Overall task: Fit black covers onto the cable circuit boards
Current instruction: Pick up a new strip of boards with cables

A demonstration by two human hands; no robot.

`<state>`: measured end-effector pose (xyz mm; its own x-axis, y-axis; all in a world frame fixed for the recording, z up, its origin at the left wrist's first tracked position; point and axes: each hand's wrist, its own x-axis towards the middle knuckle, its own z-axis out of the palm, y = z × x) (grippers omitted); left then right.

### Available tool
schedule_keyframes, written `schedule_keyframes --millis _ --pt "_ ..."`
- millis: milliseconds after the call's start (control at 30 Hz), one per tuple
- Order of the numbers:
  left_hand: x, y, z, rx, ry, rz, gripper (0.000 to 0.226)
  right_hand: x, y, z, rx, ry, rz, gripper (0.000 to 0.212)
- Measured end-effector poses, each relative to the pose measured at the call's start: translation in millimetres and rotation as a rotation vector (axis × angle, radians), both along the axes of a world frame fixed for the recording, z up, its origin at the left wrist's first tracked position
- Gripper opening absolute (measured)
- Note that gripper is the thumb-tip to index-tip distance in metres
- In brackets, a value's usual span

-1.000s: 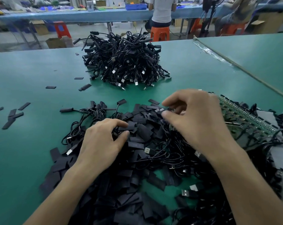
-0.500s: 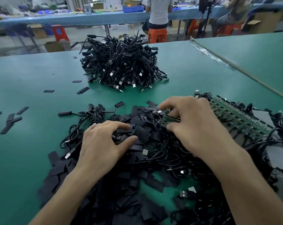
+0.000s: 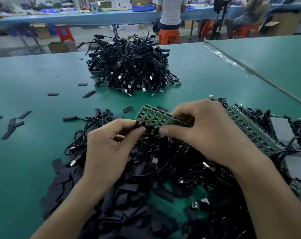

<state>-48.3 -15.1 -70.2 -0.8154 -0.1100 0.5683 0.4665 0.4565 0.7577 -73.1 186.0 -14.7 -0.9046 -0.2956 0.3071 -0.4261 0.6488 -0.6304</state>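
Right hand (image 3: 206, 133) and left hand (image 3: 110, 149) grip a green circuit-board strip (image 3: 158, 118) above black covers (image 3: 129, 195).

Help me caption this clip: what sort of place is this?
Probably an electronics assembly workshop: a green board panel, a heap of black cables on a long green bench, and workers on orange stools at another bench behind.
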Motion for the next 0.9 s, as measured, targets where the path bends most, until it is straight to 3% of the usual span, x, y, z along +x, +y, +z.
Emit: schedule_keyframes --millis 100,267,333,400,500,600,700,900 --pt "0 -4 -1 0.08 -0.04 -0.018 0.02 -2 2 -1 -0.083 0.082 -0.03 0.013" --pt "-4 -9 1 0.099 -0.055 0.045 0.028 -4 4 6 -0.364 0.575 -0.345 0.011" --pt "-3 -8 1 0.096 -0.074 0.042 0.027 -3 4 8 -0.429 0.691 -0.351 0.006" --pt "-1 -6 1 0.112 -0.083 -0.005 0.024 -1 1 8 -0.446 0.627 -0.239 0.008" --pt "2 -4 3 0.139 -0.084 -0.063 0.026 -1 -3 3 -0.399 0.279 -0.06 0.024" --pt "3 -2 5 0.153 -0.066 -0.11 0.02 -4 -3 -3 -0.285 0.053 0.107 0.02" --pt "2 0 6 0.155 -0.072 -0.16 0.007 -6 -3 -9 -0.255 0.008 0.174 0.012" --pt "-1 -7 9 0.327 0.021 -0.054 0.012 -9 0 -6 -0.562 -0.034 0.124 0.015"
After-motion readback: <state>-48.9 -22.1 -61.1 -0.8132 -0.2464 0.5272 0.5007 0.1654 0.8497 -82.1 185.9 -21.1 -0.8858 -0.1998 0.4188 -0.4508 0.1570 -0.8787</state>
